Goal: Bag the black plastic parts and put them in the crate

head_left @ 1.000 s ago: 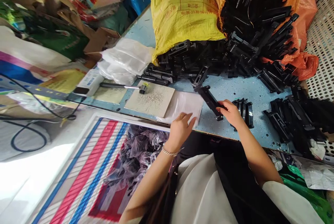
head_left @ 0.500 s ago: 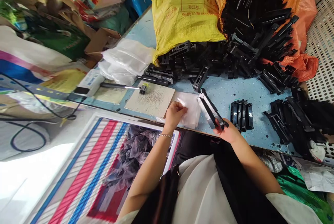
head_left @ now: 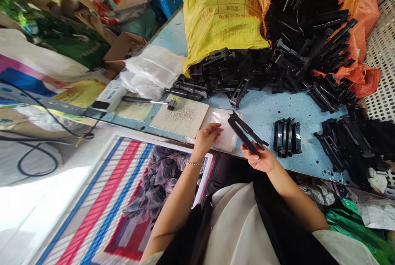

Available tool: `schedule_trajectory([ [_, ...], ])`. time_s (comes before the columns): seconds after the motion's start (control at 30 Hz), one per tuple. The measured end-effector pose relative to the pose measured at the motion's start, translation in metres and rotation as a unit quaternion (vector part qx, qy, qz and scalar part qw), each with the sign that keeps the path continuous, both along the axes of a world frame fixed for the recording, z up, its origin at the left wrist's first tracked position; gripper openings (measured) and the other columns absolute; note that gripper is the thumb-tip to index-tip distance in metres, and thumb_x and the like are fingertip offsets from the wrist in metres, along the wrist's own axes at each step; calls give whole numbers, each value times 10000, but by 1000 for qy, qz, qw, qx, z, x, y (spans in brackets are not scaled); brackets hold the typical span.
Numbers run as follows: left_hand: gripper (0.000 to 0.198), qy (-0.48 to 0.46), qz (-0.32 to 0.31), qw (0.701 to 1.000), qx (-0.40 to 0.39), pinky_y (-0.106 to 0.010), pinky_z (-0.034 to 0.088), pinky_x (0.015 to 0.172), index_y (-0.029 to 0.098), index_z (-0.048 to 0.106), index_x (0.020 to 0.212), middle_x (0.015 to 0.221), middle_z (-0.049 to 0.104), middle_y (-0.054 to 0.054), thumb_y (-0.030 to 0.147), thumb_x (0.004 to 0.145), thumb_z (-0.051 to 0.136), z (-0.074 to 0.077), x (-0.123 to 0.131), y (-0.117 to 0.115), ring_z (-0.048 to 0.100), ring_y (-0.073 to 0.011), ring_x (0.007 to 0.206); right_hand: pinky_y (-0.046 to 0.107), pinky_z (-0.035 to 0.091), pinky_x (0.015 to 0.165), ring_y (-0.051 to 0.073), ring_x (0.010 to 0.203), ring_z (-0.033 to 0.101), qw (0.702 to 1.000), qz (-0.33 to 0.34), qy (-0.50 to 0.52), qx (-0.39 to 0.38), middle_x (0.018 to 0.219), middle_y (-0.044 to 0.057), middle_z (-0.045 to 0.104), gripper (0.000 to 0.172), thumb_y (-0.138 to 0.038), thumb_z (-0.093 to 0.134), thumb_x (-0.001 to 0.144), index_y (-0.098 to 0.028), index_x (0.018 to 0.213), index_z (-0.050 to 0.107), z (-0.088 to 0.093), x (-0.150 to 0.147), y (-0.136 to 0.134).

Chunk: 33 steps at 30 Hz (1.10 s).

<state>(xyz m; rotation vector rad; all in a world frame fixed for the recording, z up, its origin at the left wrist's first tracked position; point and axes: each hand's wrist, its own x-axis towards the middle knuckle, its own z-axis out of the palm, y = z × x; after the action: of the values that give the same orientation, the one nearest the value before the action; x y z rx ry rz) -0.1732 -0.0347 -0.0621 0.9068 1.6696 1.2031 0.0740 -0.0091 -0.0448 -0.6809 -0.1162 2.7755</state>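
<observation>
My right hand [head_left: 259, 159] grips the lower end of a long black plastic bracket-like part [head_left: 242, 130], which has two side rails and a slot between them. The part is tilted, its far end pointing up and left over the bags. To its left, my left hand [head_left: 207, 138] is closed in a pinch at the edge of a clear plastic bag [head_left: 226, 139] lying flat on the blue table [head_left: 259, 104]. The fingertips partly hide the bag's edge. Several similar black parts [head_left: 286, 136] stand in a neat row right of my right hand.
A hammer [head_left: 151, 101] lies across a speckled board [head_left: 179, 119]. Loose black parts [head_left: 240, 92] spill from a yellow sack [head_left: 222, 14] and an orange sack [head_left: 359, 47]. More parts [head_left: 342, 145] lie at right. Below, a striped bag [head_left: 101, 199] holds bagged dark pieces [head_left: 163, 174].
The black part in my right hand has turned and shifted slightly left, closer to the plastic bag. My left hand stays by the bag, its fingers a little more extended. The view has moved slightly.
</observation>
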Motion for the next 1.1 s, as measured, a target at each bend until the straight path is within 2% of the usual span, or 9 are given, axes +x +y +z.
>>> schedule_trajectory([
  [0.1,230,65,30,997,10,-231,479,607,173,634,920,683,658,18,336,764,679,-6,4,3,606,-123,615,120,419,425,37,496,418,1000,17,10,-7,809,34,652,300,-336,461,1037,-97,1028,642,1,-1,-5],
  [0.17,122,147,11,989,25,-259,510,673,178,655,870,716,676,0,266,802,605,-8,4,3,640,-147,681,120,422,419,39,500,432,999,30,7,-22,806,40,654,296,-327,460,1039,-90,1036,639,-3,-4,-9],
  [0.33,320,313,-20,946,84,-364,520,967,164,722,1067,1141,709,-110,160,868,472,-4,2,-1,668,-224,1065,109,437,419,35,499,459,998,4,-25,-59,814,60,669,235,-282,522,1013,-74,1040,630,-14,-6,-11],
  [0.6,545,374,36,909,179,-313,564,912,207,589,1374,1297,634,-129,60,872,438,14,12,-20,649,-204,1133,94,423,394,42,483,465,994,66,34,-76,726,41,630,285,-297,485,1024,-51,1071,622,-11,-13,-10],
  [0.73,587,396,37,896,197,-347,532,1022,230,519,1448,1366,602,-131,59,894,425,26,18,-29,611,-220,1240,86,388,368,36,470,431,996,75,22,-46,714,21,620,265,-308,495,1015,-77,1039,625,-12,-17,-11],
  [0.83,633,390,-88,878,264,-354,513,1071,256,439,1503,1368,615,-119,42,908,415,28,35,-41,604,-210,1266,99,380,380,32,460,414,995,37,-67,70,686,-3,620,217,-341,614,944,-127,919,635,-15,-22,-7],
  [0.9,683,361,-182,861,308,-345,535,1050,279,355,1544,1374,614,-114,25,911,398,29,50,-50,613,-198,1258,127,411,424,44,473,453,975,-14,-144,171,629,-25,599,219,-343,726,849,-157,791,626,-17,-27,-6],
  [1.0,708,321,-270,854,308,-376,547,1045,253,266,1576,1435,559,-147,37,913,388,39,66,-61,575,-216,1309,181,439,473,86,514,523,928,-56,-231,289,583,-32,580,239,-347,761,796,-169,699,634,-17,-32,-15],
  [1.1,591,329,-302,854,267,-413,556,1036,213,379,1528,1382,604,-159,141,946,461,64,60,-74,608,-244,1267,247,501,593,139,661,612,850,-23,-271,452,748,1,672,195,-376,669,871,-185,852,706,-4,-28,-31],
])
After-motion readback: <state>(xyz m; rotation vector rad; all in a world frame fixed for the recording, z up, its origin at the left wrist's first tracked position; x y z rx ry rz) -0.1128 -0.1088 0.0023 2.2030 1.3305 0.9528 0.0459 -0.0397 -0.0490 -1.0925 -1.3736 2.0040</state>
